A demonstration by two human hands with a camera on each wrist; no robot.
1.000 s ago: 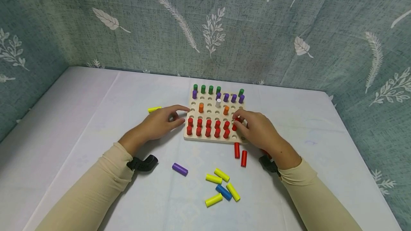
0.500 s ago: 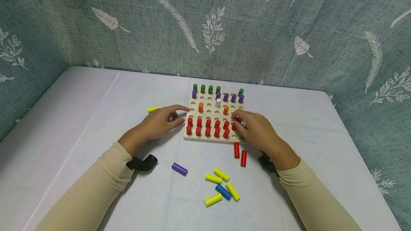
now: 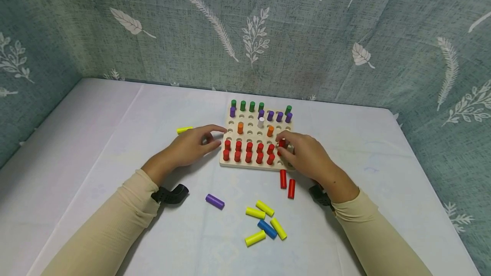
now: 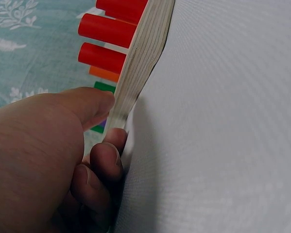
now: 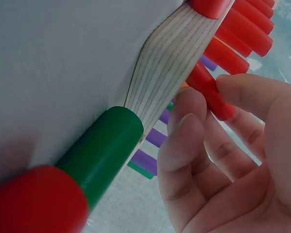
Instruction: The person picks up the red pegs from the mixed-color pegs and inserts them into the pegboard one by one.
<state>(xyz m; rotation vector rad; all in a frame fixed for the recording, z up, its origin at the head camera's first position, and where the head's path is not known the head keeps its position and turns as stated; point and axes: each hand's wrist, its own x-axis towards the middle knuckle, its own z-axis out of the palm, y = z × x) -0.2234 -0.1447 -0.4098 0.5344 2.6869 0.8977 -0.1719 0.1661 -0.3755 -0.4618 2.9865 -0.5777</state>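
A wooden pegboard lies on the table, with two front rows of upright red pegs. My right hand pinches a red peg between thumb and fingers at the right end of the second row. That peg stands tilted in the right wrist view, and its lower end is hard to see. At the board's left edge rests my left hand, its fingers loosely bent. In the left wrist view, the thumb and fingertips lie close against the board's side.
Two loose red pegs lie before the board. Nearer are several yellow pegs, a blue peg and a purple peg. Another yellow peg lies beyond my left hand. A green peg lies beside the board.
My right hand has shifted very slightly left, with the red peg still between its fingers. The left hand and the loose pegs have not moved.
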